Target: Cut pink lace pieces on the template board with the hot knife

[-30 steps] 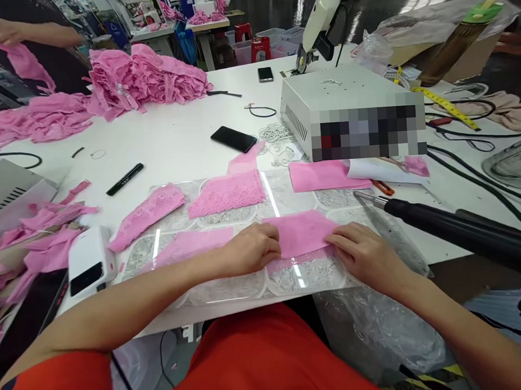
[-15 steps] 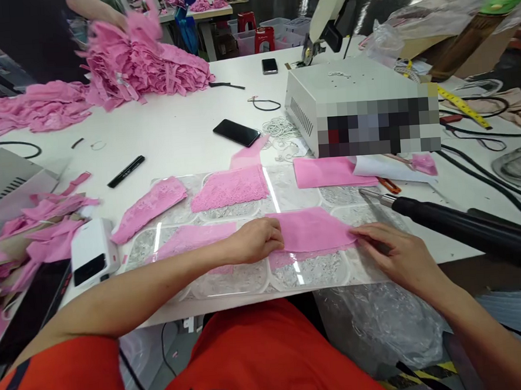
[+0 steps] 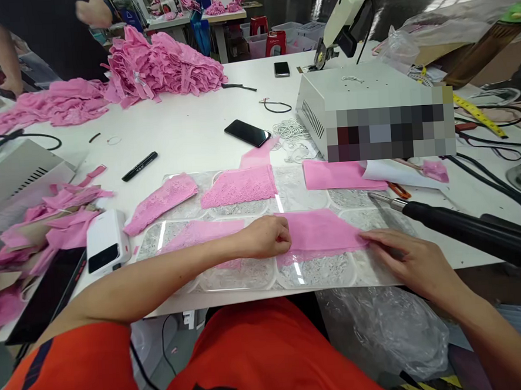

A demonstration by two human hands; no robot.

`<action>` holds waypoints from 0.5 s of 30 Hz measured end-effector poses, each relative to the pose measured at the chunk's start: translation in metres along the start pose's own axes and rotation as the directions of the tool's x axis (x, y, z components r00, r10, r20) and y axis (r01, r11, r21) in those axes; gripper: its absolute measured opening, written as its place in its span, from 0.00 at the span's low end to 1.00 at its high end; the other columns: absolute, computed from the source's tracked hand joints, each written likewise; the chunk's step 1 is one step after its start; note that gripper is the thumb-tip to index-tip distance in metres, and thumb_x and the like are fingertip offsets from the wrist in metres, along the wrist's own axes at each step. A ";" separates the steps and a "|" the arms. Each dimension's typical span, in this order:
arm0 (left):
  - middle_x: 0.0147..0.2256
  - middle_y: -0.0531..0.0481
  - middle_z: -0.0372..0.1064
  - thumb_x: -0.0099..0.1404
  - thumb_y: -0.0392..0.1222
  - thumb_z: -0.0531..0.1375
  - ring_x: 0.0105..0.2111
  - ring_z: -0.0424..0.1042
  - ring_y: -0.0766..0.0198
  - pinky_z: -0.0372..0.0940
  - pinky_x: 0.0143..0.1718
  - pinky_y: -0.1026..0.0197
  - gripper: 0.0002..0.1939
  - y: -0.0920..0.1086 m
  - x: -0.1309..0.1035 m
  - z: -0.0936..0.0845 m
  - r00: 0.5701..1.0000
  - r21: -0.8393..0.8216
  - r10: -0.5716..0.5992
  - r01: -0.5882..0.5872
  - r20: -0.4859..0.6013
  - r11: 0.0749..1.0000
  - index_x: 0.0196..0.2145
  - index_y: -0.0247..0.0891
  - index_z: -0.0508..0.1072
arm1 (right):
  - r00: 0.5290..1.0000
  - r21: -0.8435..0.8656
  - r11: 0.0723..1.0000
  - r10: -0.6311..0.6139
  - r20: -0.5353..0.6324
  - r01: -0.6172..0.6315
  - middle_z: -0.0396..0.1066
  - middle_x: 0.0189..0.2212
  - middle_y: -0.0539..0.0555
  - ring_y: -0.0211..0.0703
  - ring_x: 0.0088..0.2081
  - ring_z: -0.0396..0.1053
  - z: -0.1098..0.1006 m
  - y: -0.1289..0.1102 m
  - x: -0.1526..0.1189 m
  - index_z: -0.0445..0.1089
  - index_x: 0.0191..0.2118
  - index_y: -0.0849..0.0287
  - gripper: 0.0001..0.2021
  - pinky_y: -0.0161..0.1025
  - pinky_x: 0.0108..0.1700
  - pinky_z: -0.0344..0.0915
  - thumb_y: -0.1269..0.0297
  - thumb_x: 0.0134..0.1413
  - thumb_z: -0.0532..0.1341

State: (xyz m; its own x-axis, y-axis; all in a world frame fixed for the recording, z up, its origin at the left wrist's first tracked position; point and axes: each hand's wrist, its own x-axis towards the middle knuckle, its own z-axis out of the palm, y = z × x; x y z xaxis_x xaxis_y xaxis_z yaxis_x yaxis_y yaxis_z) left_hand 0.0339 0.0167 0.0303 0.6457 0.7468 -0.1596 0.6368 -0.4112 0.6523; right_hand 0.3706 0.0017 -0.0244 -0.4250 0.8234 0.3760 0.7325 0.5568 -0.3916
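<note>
A smooth pink fabric piece (image 3: pixel 322 229) lies flat in front of me, over a lacy pink layer whose edge shows below it. My left hand (image 3: pixel 269 237) is closed at its left edge, fingers curled and pressed on the cloth. At its right corner, my right hand (image 3: pixel 410 262) pinches the fabric between thumb and fingertips. Beneath is a clear-topped, patterned mat (image 3: pixel 230 277). Under my left forearm lies a sheer pink piece (image 3: pixel 196 234). Farther back on the mat are a lace panel (image 3: pixel 240 186) and a narrower lace piece (image 3: pixel 164 202).
A black-handled tool with a metal tip (image 3: pixel 447 219) juts in beside my right hand. A grey machine box (image 3: pixel 312 109), a phone (image 3: pixel 247 133), a marker (image 3: pixel 139 166) and a white power bank (image 3: pixel 107 242) surround the mat. A person stands behind a pink garment pile (image 3: pixel 164 65).
My view has shifted slightly, so most things appear farther right. Both hands keep their places on the fabric. The other person's hand has lifted off the pink pile.
</note>
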 end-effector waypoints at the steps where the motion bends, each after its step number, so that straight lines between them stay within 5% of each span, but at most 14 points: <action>1: 0.30 0.52 0.68 0.58 0.26 0.59 0.28 0.66 0.70 0.59 0.32 0.67 0.12 -0.001 0.000 0.000 1.000 0.001 -0.001 0.001 -0.005 1.000 0.20 0.33 0.73 | 1.000 0.005 1.000 0.007 0.005 -0.007 0.82 0.44 0.51 0.51 0.45 0.81 0.000 0.001 0.000 0.79 0.48 0.47 0.14 0.48 0.47 0.80 0.58 0.65 0.58; 7: 0.31 0.52 0.70 0.60 0.26 0.61 0.29 0.69 0.69 0.61 0.33 0.67 0.11 -0.002 -0.001 -0.001 1.000 0.015 -0.009 0.009 -0.007 1.000 0.23 0.34 0.76 | 0.996 0.051 0.995 0.084 0.035 -0.086 0.82 0.45 0.52 0.53 0.46 0.81 -0.003 -0.001 0.001 0.80 0.47 0.47 0.13 0.52 0.50 0.80 0.60 0.62 0.60; 15: 0.37 0.49 0.75 0.63 0.31 0.64 0.36 0.74 0.63 0.65 0.39 0.64 0.04 -0.003 -0.004 -0.004 0.999 0.064 0.046 -0.046 -0.004 0.997 0.33 0.36 0.80 | 0.943 0.234 0.914 0.325 0.065 -0.331 0.82 0.39 0.54 0.48 0.36 0.80 -0.008 -0.004 0.008 0.80 0.43 0.51 0.12 0.44 0.40 0.79 0.56 0.58 0.63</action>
State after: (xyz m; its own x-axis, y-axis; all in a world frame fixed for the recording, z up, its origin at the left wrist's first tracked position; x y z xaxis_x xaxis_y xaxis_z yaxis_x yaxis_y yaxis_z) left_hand 0.0278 0.0170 0.0319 0.6727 0.7290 -0.1269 0.6322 -0.4771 0.6104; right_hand 0.3688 0.0051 -0.0134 -0.1969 0.9650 0.1730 0.6861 0.2617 -0.6788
